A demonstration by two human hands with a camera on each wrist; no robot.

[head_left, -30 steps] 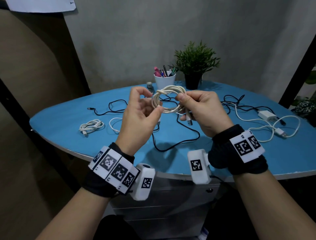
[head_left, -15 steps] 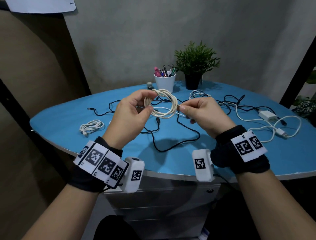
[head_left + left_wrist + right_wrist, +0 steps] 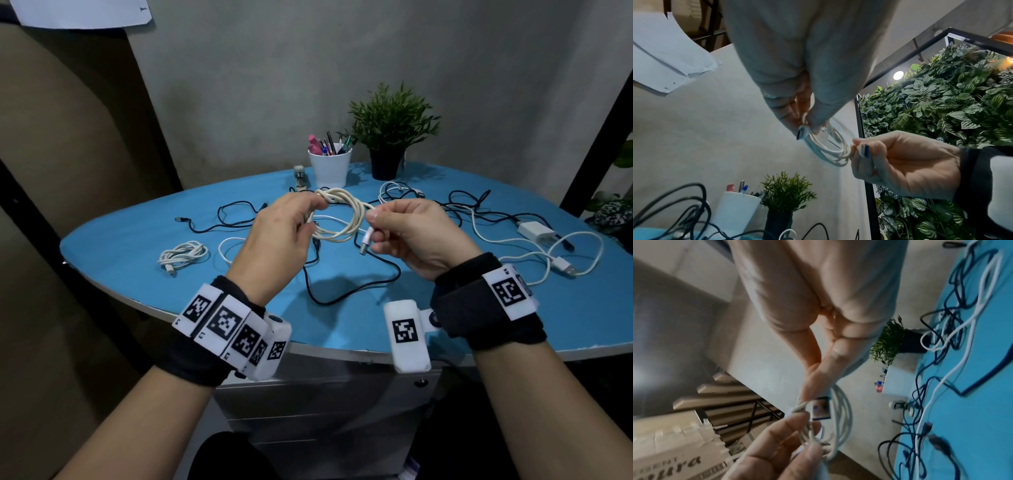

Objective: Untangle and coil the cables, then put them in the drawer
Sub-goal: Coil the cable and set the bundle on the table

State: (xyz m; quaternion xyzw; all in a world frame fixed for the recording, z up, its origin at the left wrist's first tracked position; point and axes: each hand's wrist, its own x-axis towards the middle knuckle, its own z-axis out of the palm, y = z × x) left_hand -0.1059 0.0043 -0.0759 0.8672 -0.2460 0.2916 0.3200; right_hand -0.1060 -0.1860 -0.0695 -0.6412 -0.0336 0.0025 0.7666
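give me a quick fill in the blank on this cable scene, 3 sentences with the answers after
1. The left hand grips the coiled cable, whose colour is ____.
2. The right hand pinches that cable's ____ end.
3. The pens stand in a white cup just left of the potted ____ on the blue table.

Missing words: white; plug; plant

Cardboard box (image 3: 670,456) — partial lettering "ura"
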